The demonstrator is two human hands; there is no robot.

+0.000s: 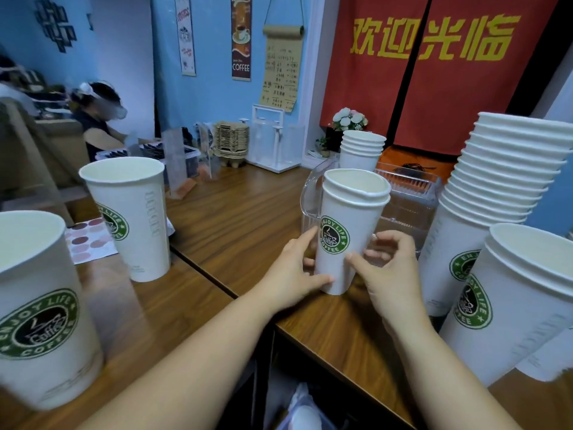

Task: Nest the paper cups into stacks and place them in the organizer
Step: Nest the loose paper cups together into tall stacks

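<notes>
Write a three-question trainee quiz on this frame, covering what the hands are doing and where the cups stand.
1. True or false: the left hand and the right hand both hold the short cup stack at the centre.
2. Where does the tallest stack stand? A) on the person's right, B) between the two hands, C) at the far left edge of the view.
3. How many single cups stand on the person's left?

Key: 1 true; 2 A; 3 two.
</notes>
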